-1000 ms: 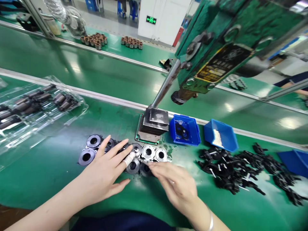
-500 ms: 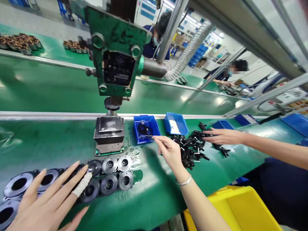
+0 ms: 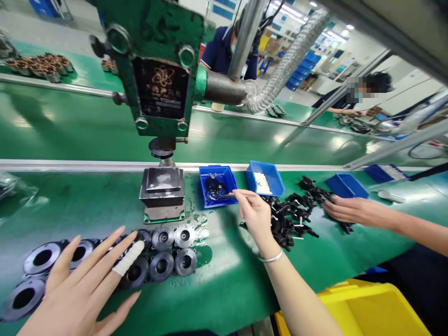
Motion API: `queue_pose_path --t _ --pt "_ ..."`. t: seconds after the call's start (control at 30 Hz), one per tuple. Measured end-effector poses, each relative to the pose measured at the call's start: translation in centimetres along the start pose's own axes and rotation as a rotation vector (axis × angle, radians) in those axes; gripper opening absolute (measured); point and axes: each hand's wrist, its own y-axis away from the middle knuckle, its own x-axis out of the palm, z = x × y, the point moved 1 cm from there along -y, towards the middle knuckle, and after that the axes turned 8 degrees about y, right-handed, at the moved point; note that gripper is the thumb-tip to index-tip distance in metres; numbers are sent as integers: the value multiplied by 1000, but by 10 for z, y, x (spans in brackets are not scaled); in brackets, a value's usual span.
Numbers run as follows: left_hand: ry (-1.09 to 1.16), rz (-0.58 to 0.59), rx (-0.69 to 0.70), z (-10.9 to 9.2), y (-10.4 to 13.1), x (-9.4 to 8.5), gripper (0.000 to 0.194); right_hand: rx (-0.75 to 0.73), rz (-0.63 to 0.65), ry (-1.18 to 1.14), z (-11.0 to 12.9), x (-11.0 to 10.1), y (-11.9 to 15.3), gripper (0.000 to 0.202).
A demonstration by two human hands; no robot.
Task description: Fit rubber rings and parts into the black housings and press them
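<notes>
My left hand (image 3: 87, 280) is open, fingers spread over two rows of round metal covers (image 3: 161, 266) with holes in their centres. One of its fingers has a white wrap (image 3: 129, 259). Pinched in my right hand (image 3: 257, 217) is a thin stick-like tool (image 3: 229, 194); its far end reaches into a small blue tray (image 3: 202, 189). Shiny liquid and a dark round item (image 3: 214, 185) lie in that tray, and the tool's tip is hard to make out. Wet spots (image 3: 201, 233) shine on the green table beside the covers.
A green press (image 3: 161, 84) stands over a dark metal block (image 3: 163, 186). Right of my right hand are a pile of black parts (image 3: 290, 214) and a blue bin of white pieces (image 3: 275, 177). A co-worker's hand (image 3: 346, 210) touches the pile. A yellow crate (image 3: 371, 298) is at lower right.
The view has shifted slightly. My right hand still holds the tool at the blue tray, and my left hand stays spread over the covers. The co-worker's hand has come lower onto the black parts.
</notes>
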Motion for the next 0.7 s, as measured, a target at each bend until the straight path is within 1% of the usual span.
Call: queue_pose_path --t 0.07,0.13,0.23,0.3,0.37,0.43,0.5,0.57,0.63,0.7 --pt "13 11 -37 0 -4 -1 54 74 -48 -110 1 -3 -4 28" --pt "-27 31 -11 0 -9 -4 53 94 -66 -216 10 -7 -2 27" --pt "-107 73 36 1 -16 -8 56 60 -2 -265 34 -12 17 19" --pt "-120 85 28 0 -19 -9 61 -25 93 -219 54 -9 37 14" --pt "-108 95 7 -2 -20 -7 65 -184 215 -175 72 1 54 12" --pt "-97 131 24 -5 -20 -4 65 -376 342 -159 85 17 67 18" --pt "-92 190 61 -6 -18 0 64 -508 424 -155 91 31 73 25" --pt "-92 241 95 -5 -16 3 61 -545 441 -157 92 40 74 27" --pt "-86 262 110 -3 -13 4 58 -515 424 -159 90 42 74 24" --pt "-61 257 102 -2 -11 5 58 -469 395 -158 89 39 73 23"
